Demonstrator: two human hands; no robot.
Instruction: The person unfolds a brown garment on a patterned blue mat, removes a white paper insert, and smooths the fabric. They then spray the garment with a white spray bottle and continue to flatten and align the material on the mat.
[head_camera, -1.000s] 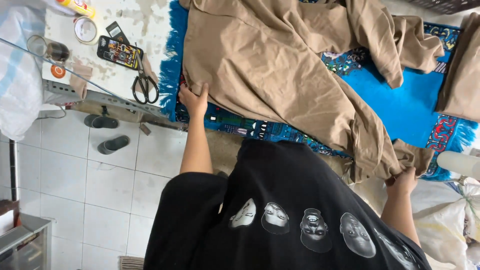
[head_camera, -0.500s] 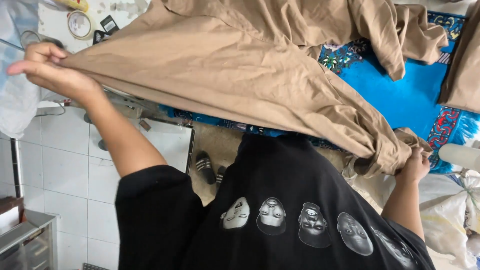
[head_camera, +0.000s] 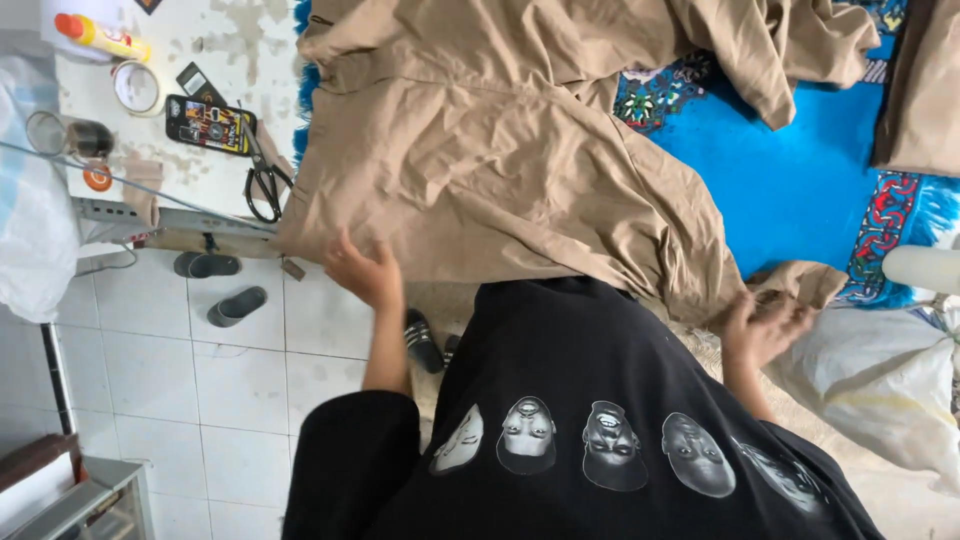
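Note:
A large tan cloth (head_camera: 500, 170) lies spread and wrinkled over a blue patterned rug (head_camera: 800, 180) on the work surface. My left hand (head_camera: 362, 270) is at the cloth's near left edge, fingers apart, resting against the hem and holding nothing. My right hand (head_camera: 765, 325) is blurred at the cloth's near right corner (head_camera: 800, 282), touching it; its grip is unclear. My black shirt with printed faces (head_camera: 600, 440) fills the lower middle.
Black scissors (head_camera: 263, 180), a tape roll (head_camera: 135, 87), a phone-like case (head_camera: 208, 124), a yellow bottle (head_camera: 100, 38) and a glass jar (head_camera: 65, 135) lie on the white table at left. Sandals (head_camera: 225, 290) sit on the tiled floor. A white sack (head_camera: 880, 390) is at right.
My left hand had lifted the cloth's left edge high to the left; it has since come down and the cloth now lies flat. My right hand stayed at the right corner.

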